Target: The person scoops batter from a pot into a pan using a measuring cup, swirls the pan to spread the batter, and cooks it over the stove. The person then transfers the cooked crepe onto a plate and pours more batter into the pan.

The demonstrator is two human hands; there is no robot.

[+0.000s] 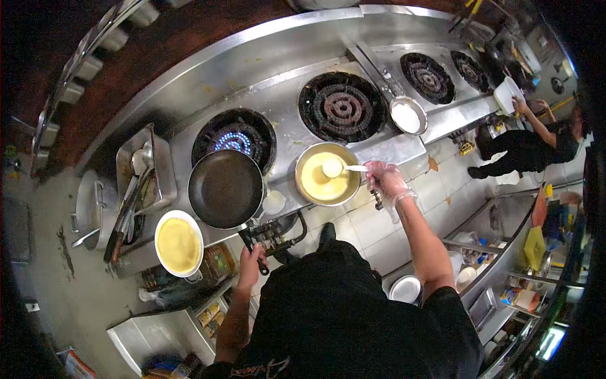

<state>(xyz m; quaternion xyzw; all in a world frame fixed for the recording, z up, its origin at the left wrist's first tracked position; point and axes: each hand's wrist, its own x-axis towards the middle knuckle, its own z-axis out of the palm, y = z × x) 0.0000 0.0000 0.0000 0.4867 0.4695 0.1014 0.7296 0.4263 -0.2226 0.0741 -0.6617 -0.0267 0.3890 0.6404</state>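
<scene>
My left hand [251, 265] is closed around the handle of a dark frying pan [225, 189], whose inside looks bare. The pan lies partly over a burner with a lit blue flame [232, 144]. My right hand [386, 180], in a clear plastic glove, grips the pale handle of a white scoop [332, 167]. The scoop's cup is in the yellow batter of a round metal bowl [302, 189] at the stove's front edge. Left of the pan, a white oval container [159, 259] holds a yellow, crepe-like round.
A small translucent cup [274, 202] sits between pan and bowl. A saucepan [409, 115] with white contents stands right of an unlit burner [343, 107]. Utensils fill a metal bin [165, 170] at left. Another person [536, 142] holds a white tub [507, 95] at far right.
</scene>
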